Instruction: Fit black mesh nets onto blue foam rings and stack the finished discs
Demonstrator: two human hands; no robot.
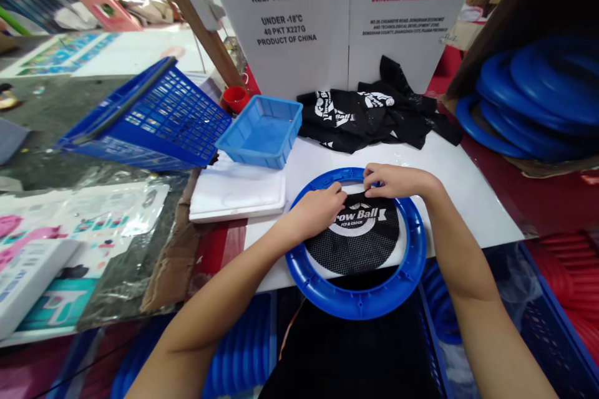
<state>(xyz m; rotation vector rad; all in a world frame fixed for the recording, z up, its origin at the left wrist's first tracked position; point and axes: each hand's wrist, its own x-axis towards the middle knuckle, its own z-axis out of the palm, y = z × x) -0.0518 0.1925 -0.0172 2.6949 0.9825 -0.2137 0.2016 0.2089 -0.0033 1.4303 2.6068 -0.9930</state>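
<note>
A blue plastic ring [360, 300] lies flat on the white table [468, 199], overhanging its near edge. Inside it sits a black mesh disc [358, 243] printed with white lettering. My left hand [321, 212] pinches the mesh at its upper left edge, against the ring's far side. My right hand [390, 179] pinches the mesh's top edge next to the ring's far rim. Both hands are closed on the fabric.
A heap of black printed mesh pieces [369, 113] lies behind the ring. A small blue tray [262, 131] and a tipped blue basket [150, 115] stand to the left, beside a white foam slab [236, 193]. Stacked blue rings [528, 100] fill a box at right. Cardboard cartons [327, 19] stand behind.
</note>
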